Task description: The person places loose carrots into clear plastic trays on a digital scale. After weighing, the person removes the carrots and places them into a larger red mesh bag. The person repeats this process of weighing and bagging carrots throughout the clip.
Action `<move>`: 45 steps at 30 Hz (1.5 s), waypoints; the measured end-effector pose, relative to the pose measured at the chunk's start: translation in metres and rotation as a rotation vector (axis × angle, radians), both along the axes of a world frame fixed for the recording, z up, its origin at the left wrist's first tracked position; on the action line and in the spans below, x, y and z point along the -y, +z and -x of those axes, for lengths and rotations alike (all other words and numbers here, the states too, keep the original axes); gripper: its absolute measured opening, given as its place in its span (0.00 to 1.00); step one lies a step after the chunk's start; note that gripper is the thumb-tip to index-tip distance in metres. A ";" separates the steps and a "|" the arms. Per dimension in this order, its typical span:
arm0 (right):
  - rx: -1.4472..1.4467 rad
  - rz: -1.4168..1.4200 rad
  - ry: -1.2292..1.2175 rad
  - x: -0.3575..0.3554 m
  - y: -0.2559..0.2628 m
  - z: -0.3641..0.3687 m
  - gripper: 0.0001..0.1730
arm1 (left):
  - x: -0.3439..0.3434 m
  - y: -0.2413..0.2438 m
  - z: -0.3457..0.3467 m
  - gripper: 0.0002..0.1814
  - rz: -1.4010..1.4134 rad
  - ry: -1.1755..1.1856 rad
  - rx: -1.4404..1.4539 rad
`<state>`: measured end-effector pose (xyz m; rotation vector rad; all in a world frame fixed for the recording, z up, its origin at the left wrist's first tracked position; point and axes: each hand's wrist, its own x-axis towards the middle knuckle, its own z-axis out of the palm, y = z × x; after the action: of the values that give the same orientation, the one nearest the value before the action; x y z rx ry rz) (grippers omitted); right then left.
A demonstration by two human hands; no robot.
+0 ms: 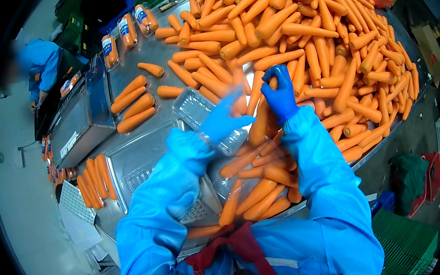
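Observation:
My left hand point(223, 116), in a blue glove and blurred, is spread over a clear plastic tray point(194, 104), with no carrot seen in its fingers. To its right, my right hand point(279, 90), in a darker blue glove, is closed around a carrot point(273, 83) at the near side of a big carrot heap point(315, 45). Below the hands, more carrots point(261, 198) lie close to my body. A larger clear plastic tray point(133, 159) rests on a weighing scale point(200, 211), partly under my left sleeve.
Several loose carrots point(134, 102) lie in rows on the metal table point(127, 70). Packed carrots point(126, 32) stand along its far left edge, beside a metal box point(79, 121). A co-worker in blue point(46, 61) is beyond it. A green crate point(405, 242) is at lower right.

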<state>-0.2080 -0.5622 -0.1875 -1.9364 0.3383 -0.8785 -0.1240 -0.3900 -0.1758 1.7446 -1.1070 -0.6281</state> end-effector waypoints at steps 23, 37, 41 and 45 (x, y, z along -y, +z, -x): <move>-0.028 -0.309 0.211 0.082 0.032 -0.059 0.17 | -0.270 0.101 0.027 0.40 0.658 0.713 -1.133; 0.006 -1.487 0.580 -0.117 0.042 -0.023 0.26 | -0.300 0.083 -0.034 0.42 -0.313 0.133 0.073; -0.056 -1.422 0.520 -0.136 0.042 -0.018 0.26 | -0.282 0.084 -0.032 0.46 -0.801 -0.077 0.338; -0.106 -1.410 0.563 -0.142 0.025 -0.013 0.27 | -0.305 0.059 -0.030 0.46 -0.623 -0.025 0.470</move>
<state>-0.1954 -0.4202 -0.1627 -0.6599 0.3082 -0.0260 -0.0943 -0.0853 -0.1172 2.5091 -1.3402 -0.6368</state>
